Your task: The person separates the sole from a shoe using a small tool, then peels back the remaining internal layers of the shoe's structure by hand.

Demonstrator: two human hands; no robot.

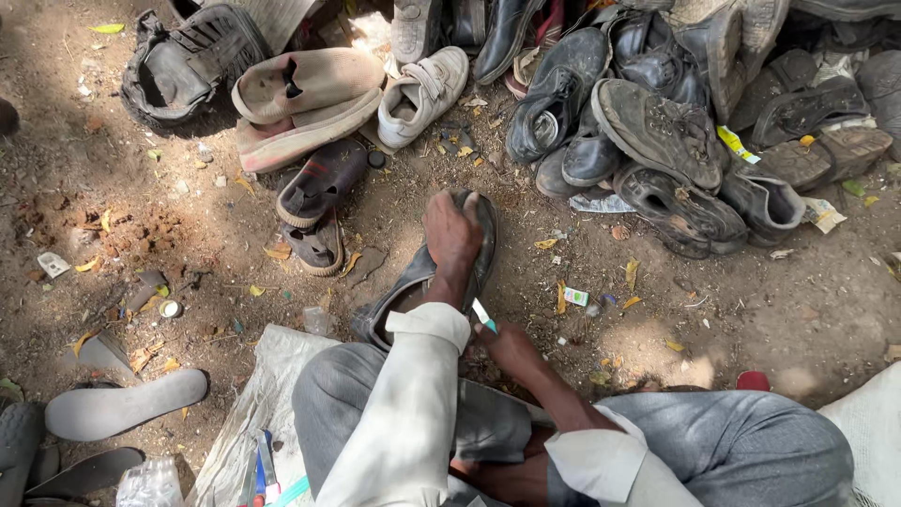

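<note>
- Landmark: grey shoe [413, 282], laid on the dirt ground [751, 310] just ahead of the person's knees, toe pointing away.
- Left hand [452, 230] was seen pressed down over the toe end of the grey shoe, fingers curled around it, closed grip on the shoe itself.
- Right hand [511, 349] was held just right of the shoe's heel end, fingers closed round a small tube [483, 315] with a teal tip; the tip was pointed towards the shoe's side. Contact between tip and shoe could not be told.
- Shoe opening was seen facing up near the heel; nothing could be made out inside it, partly hidden by the left sleeve.
- Beyond the shoe: a pile of worn dark shoes [657, 122] was heaped up and to the right; a white sneaker [422, 94] and a pair of tan slip-ons [300, 103] were set up and to the left, well apart from it.
- Dark sandals [319, 202] were lying left of the shoe, near it.
- A loose grey insole [127, 404] was lying well left and nearer the person.
- A white woven sack [258, 404] was spread under the person's left leg, nearer than the shoe; a few coloured pens or tools [265, 474] were lying on it.
</note>
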